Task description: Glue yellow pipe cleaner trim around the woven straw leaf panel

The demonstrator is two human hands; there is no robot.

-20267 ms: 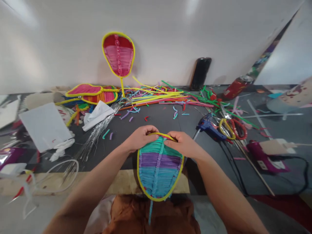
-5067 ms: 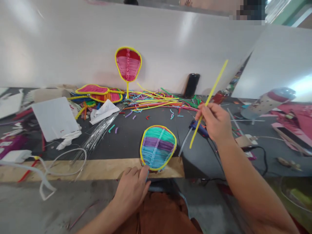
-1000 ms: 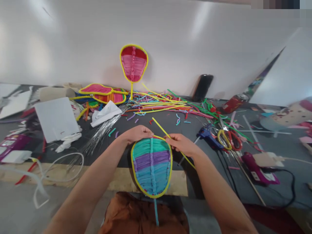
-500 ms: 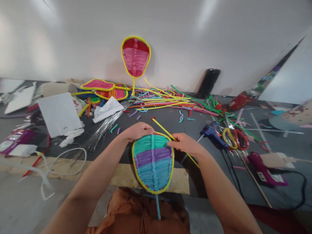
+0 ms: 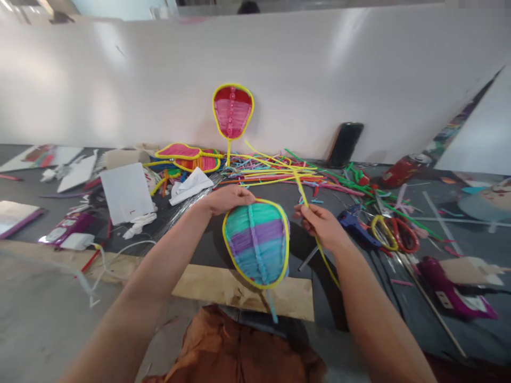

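Note:
My left hand point(image 5: 233, 199) pinches the top edge of a fan-shaped pipe cleaner piece point(image 5: 257, 242), banded in green, purple and blue with a yellow rim and a blue stem pointing down towards me. To the right, apart from the piece, my right hand point(image 5: 317, 219) is closed on a long yellow pipe cleaner point(image 5: 301, 190). One end of it rises above the fingers; the other hangs below the hand along the forearm. A similar pink and red fan-shaped piece point(image 5: 232, 113) with a yellow rim stands upright against the white wall.
Loose coloured pipe cleaners point(image 5: 275, 169) lie across the back, beside a phone point(image 5: 345, 144) leaning on the wall. At right are a blue glue gun point(image 5: 357, 226), scissors point(image 5: 385, 233), a purple device point(image 5: 455, 290) and a red can point(image 5: 405, 169). White paper point(image 5: 126, 192) lies left.
My right hand has moved away from the fan-shaped piece to the right, taking the yellow pipe cleaner along. The piece now tilts slightly in my left hand. The camera view has lifted.

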